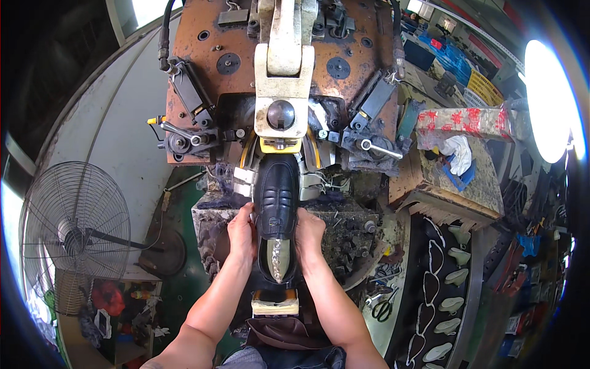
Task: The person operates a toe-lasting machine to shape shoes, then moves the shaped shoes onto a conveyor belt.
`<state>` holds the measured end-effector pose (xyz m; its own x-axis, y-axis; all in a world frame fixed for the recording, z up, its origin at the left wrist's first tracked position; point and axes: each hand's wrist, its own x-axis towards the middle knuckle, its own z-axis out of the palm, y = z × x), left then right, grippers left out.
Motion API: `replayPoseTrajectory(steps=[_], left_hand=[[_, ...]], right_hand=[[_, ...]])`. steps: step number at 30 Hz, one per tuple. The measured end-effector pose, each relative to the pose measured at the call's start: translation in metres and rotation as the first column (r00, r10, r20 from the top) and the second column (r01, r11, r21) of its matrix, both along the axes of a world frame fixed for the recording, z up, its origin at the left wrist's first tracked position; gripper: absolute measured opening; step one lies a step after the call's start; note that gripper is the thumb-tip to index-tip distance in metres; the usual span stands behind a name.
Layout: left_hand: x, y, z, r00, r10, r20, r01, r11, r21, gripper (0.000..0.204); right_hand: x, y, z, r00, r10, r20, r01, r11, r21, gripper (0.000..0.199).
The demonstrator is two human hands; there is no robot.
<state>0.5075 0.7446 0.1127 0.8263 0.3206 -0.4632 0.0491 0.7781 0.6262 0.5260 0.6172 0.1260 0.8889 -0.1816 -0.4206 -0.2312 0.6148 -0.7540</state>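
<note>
A black leather shoe upper on a last point(277, 203) sits toe-first in a large rusty brown machine point(209, 67), under its cream-coloured press arm point(284, 74). The heel end, with a shiny metal plate, points toward me. My left hand point(242, 232) grips the shoe's left side. My right hand point(308, 232) grips its right side. Both forearms come up from the lower edge. A tan block point(275, 304) stands just below the heel.
A standing fan point(74, 234) is at the left on the green floor. Right of the machine is a cluttered bench with a white rag point(458, 152). A curved belt point(452, 289) carries several pale insoles. Scissors point(384, 307) lie nearby.
</note>
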Motion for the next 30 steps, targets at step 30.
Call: replayPoseTrajectory(steps=[30], left_hand=[[-0.315, 0.013, -0.144, 0.690, -0.618, -0.378, 0.642, 0.280, 0.714, 0.057]], right_hand=[[-0.068, -0.103, -0.063, 0.974, 0.212, 0.084, -0.184, 0.947, -0.263, 0.037]])
